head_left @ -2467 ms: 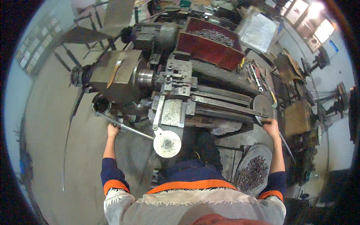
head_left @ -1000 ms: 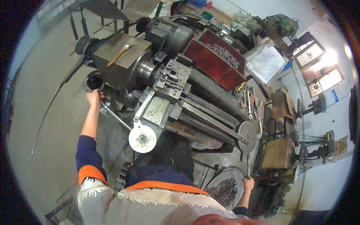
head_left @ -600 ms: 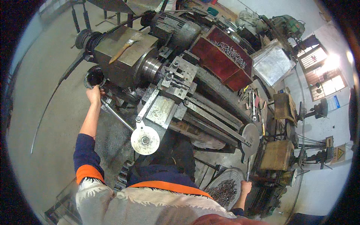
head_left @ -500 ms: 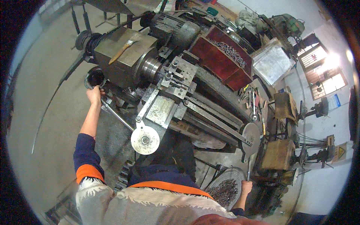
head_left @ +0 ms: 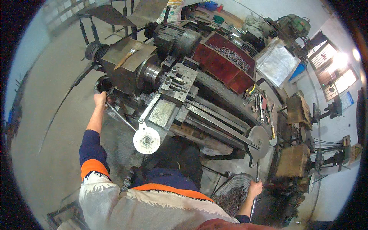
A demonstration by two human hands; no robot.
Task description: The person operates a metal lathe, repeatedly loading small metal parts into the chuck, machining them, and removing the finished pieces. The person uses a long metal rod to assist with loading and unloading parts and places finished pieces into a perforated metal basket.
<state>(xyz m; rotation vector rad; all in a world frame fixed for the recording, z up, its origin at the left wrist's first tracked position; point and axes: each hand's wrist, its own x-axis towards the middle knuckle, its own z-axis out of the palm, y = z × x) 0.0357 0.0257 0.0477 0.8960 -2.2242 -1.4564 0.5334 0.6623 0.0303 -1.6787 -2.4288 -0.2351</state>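
Observation:
My left hand (head_left: 100, 99) is closed at the lower rim of a dark round pot-like part (head_left: 104, 84), beside the machine's headstock (head_left: 122, 63). A metal lever (head_left: 122, 118) slants from near that hand toward a pale round disc (head_left: 147, 140). Low on the right, my right hand (head_left: 255, 188) wraps round a long metal lever (head_left: 258, 170) that hangs from a grey disc (head_left: 259, 142) at the rail's end. Between the discs lie the tool slide (head_left: 177, 82) and a shiny spindle (head_left: 151, 73). The fingertips of both hands are partly hidden.
A wooden-handled brush (head_left: 126, 58) lies on the headstock. Behind the machine stand a motor (head_left: 178, 38) and a red bin (head_left: 220, 65) of small metal parts. Spanners (head_left: 261, 107) lie to the right. A basket of dark scraps (head_left: 230, 195) sits by my right arm.
The whole view has shifted a little. My right hand is now higher along the lever, whose lower end shows below the hand. My left hand remains at the round part.

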